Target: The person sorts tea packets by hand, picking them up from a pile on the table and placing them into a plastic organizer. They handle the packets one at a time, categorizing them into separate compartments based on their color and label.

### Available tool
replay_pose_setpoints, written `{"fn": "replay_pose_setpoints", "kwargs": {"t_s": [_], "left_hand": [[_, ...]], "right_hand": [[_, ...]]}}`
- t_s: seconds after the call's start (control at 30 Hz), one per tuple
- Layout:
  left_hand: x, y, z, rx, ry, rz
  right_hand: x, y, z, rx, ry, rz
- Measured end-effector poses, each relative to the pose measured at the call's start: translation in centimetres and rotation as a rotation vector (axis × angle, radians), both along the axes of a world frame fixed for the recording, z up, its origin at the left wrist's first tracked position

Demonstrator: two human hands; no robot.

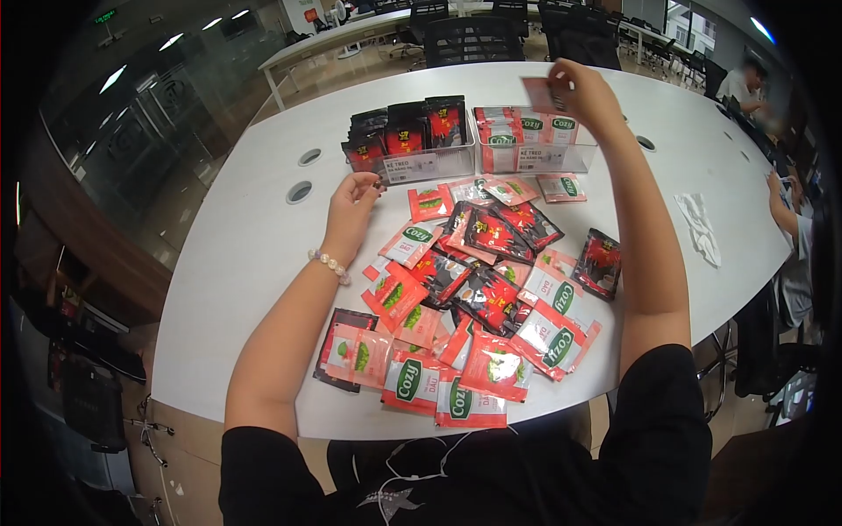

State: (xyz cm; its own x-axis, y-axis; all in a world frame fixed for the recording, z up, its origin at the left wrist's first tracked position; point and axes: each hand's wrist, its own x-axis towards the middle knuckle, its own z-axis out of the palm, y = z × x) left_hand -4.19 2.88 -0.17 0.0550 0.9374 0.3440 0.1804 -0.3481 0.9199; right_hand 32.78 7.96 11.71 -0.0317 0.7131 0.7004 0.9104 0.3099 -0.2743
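My right hand [581, 95] is raised over the back of the right clear tray [576, 160], pinching a pink sachet [537, 93] slightly blurred by motion. Pink-and-white Cozy sachets [531, 125] stand in that tray. Beside it, the left clear tray [430, 167] holds black-and-red sachets [405, 131]. My left hand [353, 206] is closed, fingertips at the left tray's front corner; what they grip, if anything, is too small to make out. Between my arms lies a mixed pile of Cozy sachets [412, 379] and black-and-red sachets [493, 298], some overlapping. One black-and-red sachet [600, 263] lies at the pile's right.
The white table [237, 289] has round cable holes [300, 193]. A crumpled white tissue or wrapper [698, 230] lies on the right side. Black office chairs [474, 42] stand behind the table. Another person [745, 85] sits at the far right, and a nearer person's arm [783, 206] shows there too.
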Motion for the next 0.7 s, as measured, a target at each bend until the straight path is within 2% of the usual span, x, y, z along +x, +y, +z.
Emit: {"fn": "replay_pose_setpoints", "kwargs": {"t_s": [0.07,0.17,0.27,0.37,0.5,0.6,0.7], "left_hand": [[0.5,-0.5,0.7,-0.068,-0.034,0.030],[0.9,-0.5,0.7,-0.085,-0.041,0.011],[1.1,-0.5,0.5,-0.087,-0.029,-0.022],[1.1,-0.6,0.6,-0.083,-0.017,-0.034],[0.8,0.0,-0.1,-0.052,-0.020,-0.052],[0.7,0.2,-0.5,-0.041,-0.023,-0.057],[0.7,0.3,-0.6,-0.045,-0.027,-0.063]], "right_hand": [[2.4,0.7,-1.4,-0.064,-0.086,-0.102],[3.0,2.1,-3.5,-0.265,-0.010,-0.062],[2.2,3.7,-5.8,-0.267,-0.044,0.047],[0.6,4.1,-6.7,-0.230,-0.135,0.038],[-1.8,3.7,-5.7,-0.144,-0.145,0.001],[-1.9,5.0,-5.4,-0.210,-0.167,0.024],[-1.6,6.4,-6.2,-0.206,-0.188,0.197]]}}
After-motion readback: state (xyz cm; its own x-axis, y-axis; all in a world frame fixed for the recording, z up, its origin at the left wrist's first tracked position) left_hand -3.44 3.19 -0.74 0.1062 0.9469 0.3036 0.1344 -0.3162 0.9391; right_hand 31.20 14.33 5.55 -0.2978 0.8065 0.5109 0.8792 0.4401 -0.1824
